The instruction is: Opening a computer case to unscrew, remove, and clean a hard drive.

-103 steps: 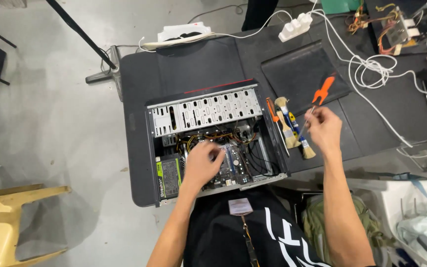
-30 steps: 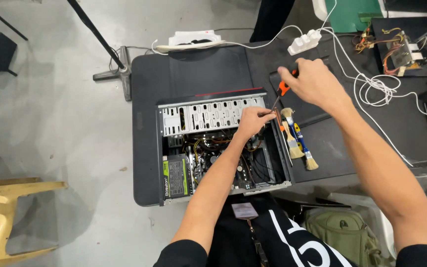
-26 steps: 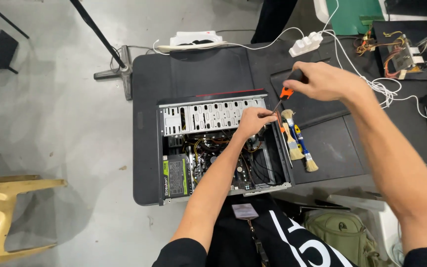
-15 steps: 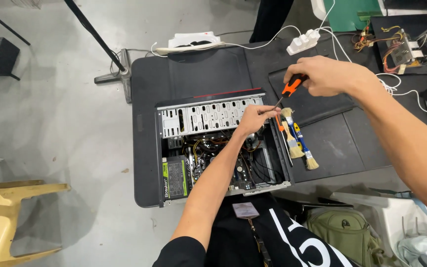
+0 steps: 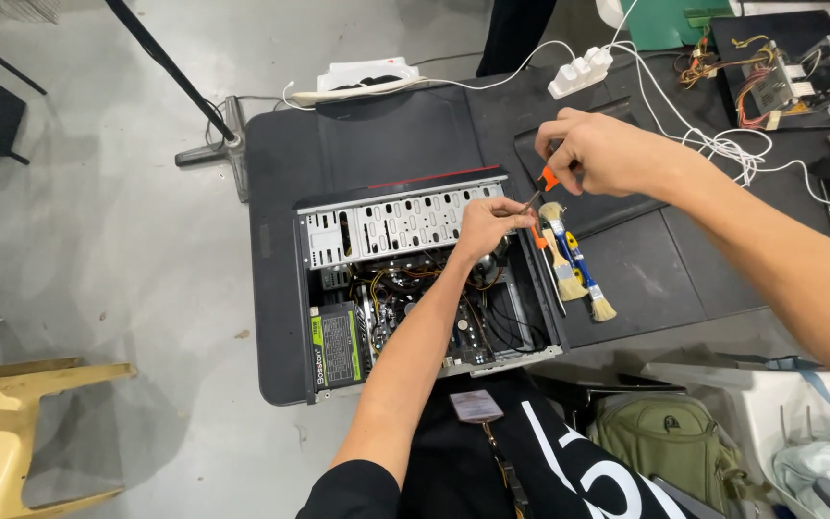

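Your left hand (image 5: 488, 223) stays pinched at the upper right corner of the opened computer case (image 5: 415, 279) on the black table (image 5: 357, 135), fingertips meeting the tip of the orange-handled screwdriver (image 5: 542, 185). Your right hand (image 5: 607, 154), closed around its handle, has drawn nearer than half a second ago. 2 brushes (image 5: 578, 264) lie just beside.

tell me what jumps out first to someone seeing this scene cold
An open computer case lies on a black table, its wiring and boards exposed. The left hand reaches inside it, while the right hand holds an orange-handled screwdriver at the case's upper right corner. Two paintbrushes lie just right of the case.
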